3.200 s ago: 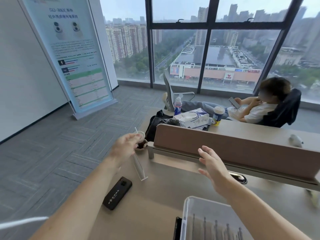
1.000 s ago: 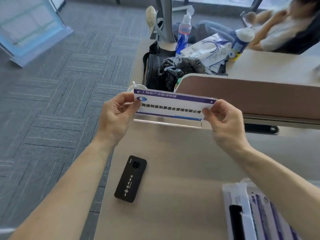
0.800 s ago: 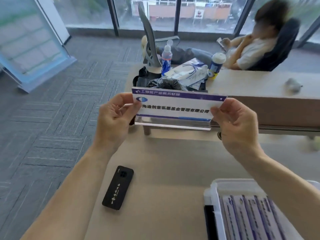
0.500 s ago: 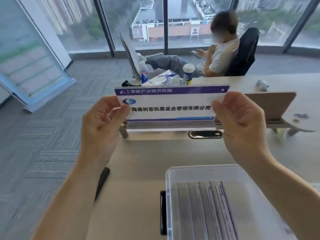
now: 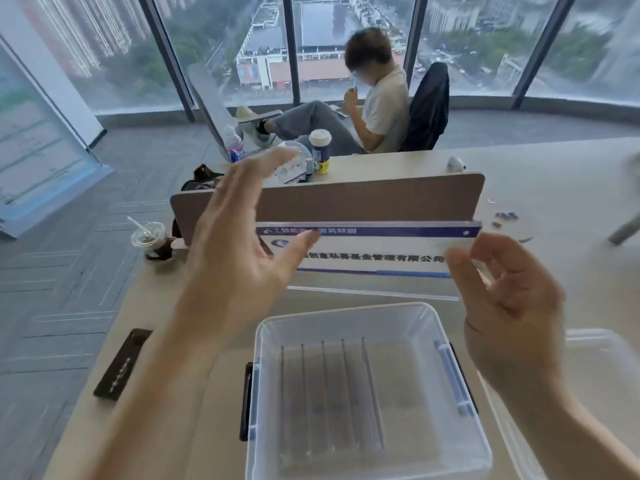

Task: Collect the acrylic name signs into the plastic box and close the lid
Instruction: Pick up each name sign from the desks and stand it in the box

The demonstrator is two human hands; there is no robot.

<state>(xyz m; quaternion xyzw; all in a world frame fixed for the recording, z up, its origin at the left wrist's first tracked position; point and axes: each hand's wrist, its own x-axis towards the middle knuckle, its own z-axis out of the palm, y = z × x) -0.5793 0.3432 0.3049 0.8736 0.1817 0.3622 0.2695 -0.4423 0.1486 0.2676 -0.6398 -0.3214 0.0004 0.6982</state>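
Observation:
An acrylic name sign, white with purple bands and dark lettering, hangs level just beyond the far rim of the clear plastic box. My right hand pinches the sign's right end. My left hand is in front of the sign's left end with fingers spread, and it grips nothing. Several thin clear signs stand side by side inside the box. The box's clear lid lies on the desk to the right of the box.
A black phone lies near the desk's left edge. An iced drink cup stands at the far left corner by the brown divider panel. Beyond it are a bottle, a tumbler and a seated person.
I picked the sign up with both hands and carried it right, over the box. My left hand has now let go and opened; the right still holds it.

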